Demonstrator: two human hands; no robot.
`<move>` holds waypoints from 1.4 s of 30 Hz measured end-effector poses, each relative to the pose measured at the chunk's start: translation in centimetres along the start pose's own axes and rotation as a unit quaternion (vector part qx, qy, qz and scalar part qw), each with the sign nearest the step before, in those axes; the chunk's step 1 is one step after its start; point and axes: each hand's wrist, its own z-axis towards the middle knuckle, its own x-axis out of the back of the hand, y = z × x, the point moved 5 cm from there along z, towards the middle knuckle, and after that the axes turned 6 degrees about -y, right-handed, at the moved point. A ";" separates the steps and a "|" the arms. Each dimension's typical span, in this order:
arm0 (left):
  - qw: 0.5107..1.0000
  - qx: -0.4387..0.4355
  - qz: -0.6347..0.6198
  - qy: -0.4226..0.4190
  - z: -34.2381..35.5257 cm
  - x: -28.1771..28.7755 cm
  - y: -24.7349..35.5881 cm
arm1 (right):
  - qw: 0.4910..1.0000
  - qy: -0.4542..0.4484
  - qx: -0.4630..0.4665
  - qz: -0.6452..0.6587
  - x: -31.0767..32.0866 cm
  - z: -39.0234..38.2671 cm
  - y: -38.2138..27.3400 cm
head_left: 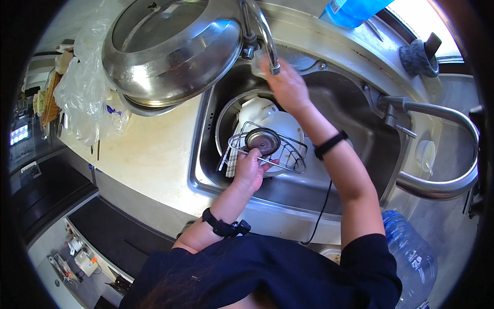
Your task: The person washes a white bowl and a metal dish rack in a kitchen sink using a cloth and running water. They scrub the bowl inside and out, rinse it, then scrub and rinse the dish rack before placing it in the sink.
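My left hand [249,170] grips a wire rack [294,168] over the sink, with a small round metal dish [261,141] in or on it. Below, a metal pot or bowl [223,116] in the steel sink [360,154] holds white plates [283,123] and several white chopsticks or similar sticks [231,164]. My right hand [283,85] is raised beside the spout of a faucet [265,31] at the back of the sink; its fingers are smeared by motion, and a pale, unclear shape by them is too blurred to name.
A large lidded steel pot [164,62] and crumpled plastic bags [82,92] sit on the counter [139,159] at the left. A blue bottle [350,10] and grey cup [411,56] stand behind the sink. At right are a curved pipe [453,185] and a large water bottle [411,257].
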 end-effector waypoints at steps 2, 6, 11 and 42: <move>1.000 -0.006 0.003 0.010 0.0 -0.2 0.0 | 0.995 -0.037 0.013 0.091 -1.5 0.5 0.3; 1.000 -0.023 0.009 0.014 -0.1 -0.4 0.4 | 0.999 -0.018 0.037 -0.004 -1.8 -2.6 2.3; 0.999 -0.028 -0.024 0.006 -0.3 -0.1 0.4 | 0.973 0.022 -0.142 -0.179 2.6 -8.9 7.7; 0.999 -0.030 0.026 -0.034 -0.9 -2.7 0.2 | 0.925 0.192 -0.326 0.032 3.0 -10.6 13.2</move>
